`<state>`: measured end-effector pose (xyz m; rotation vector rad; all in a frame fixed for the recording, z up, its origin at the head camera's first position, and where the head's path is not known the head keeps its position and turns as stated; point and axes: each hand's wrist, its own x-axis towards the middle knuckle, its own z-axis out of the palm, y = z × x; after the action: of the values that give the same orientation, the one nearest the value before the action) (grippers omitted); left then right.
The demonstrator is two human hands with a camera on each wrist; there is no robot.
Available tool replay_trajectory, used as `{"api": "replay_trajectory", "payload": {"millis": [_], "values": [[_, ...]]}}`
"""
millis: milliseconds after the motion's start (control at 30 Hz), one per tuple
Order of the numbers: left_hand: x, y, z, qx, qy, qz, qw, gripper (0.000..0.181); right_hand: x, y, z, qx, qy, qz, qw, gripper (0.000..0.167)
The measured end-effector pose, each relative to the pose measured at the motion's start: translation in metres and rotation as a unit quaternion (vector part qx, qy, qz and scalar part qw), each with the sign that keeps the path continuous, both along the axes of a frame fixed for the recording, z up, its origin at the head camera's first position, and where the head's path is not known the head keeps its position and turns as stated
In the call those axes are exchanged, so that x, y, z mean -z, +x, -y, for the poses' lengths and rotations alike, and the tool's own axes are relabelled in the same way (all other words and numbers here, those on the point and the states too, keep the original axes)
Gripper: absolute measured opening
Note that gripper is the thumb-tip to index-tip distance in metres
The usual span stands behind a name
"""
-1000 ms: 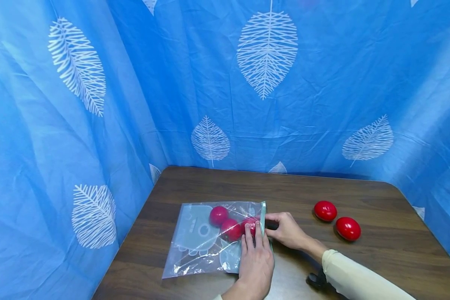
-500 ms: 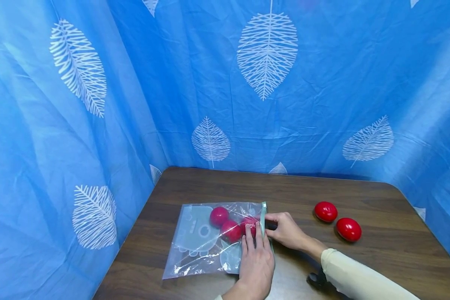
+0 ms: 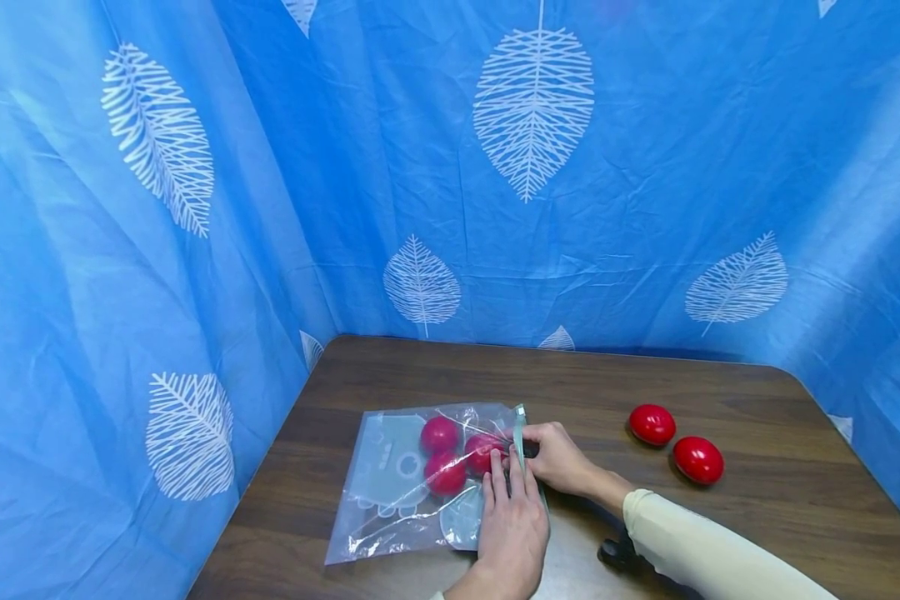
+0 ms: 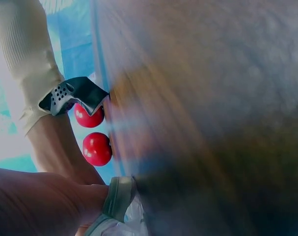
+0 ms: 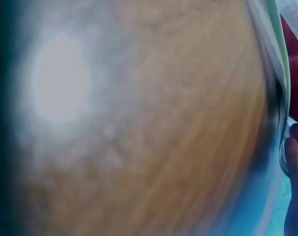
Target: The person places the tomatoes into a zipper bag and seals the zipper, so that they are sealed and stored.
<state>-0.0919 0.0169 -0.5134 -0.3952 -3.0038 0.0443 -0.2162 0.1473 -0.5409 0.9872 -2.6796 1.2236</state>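
Observation:
A clear zip bag (image 3: 375, 533) with a pale printed shape and a green-edged mouth lies flat on the table. Inside it are two red balls (image 3: 439, 435), while a third ball (image 3: 482, 452) sits near the mouth. My left hand (image 3: 512, 521) rests on the mouth end, fingers stretched over the film; its thumb is hidden from above, and the edge runs between thumb and fingers. At that mouth, my right hand (image 3: 562, 461) reaches in from the right and holds the third ball by its near side. The film partly hides its fingertips.
Two loose red balls (image 3: 675, 442) lie farther right on the dark wooden table (image 3: 607, 367). Blue curtains (image 3: 450, 167) stand along the back and sides. A black device (image 4: 75, 96) with holes is strapped at the right wrist.
My right hand has slid left, its fingers deeper at the bag's mouth. The third ball moved left with it, and one ball inside shifted left and nearer me. The left hand stayed put.

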Motion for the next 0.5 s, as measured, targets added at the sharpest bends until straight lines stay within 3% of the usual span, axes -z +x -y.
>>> {"api": "replay_trajectory", "payload": {"millis": [100, 500], "values": [[-0.001, 0.000, 0.000, 0.001, 0.004, 0.003, 1.0000, 0.052, -0.002, 0.002, -0.002, 0.002, 0.011, 0.002, 0.9999, 0.021], [-0.001, -0.003, 0.002, -0.001, 0.006, 0.027, 0.9996, 0.060, -0.013, 0.008, -0.030, -0.006, 0.029, 0.049, 0.9984, 0.036]]}}
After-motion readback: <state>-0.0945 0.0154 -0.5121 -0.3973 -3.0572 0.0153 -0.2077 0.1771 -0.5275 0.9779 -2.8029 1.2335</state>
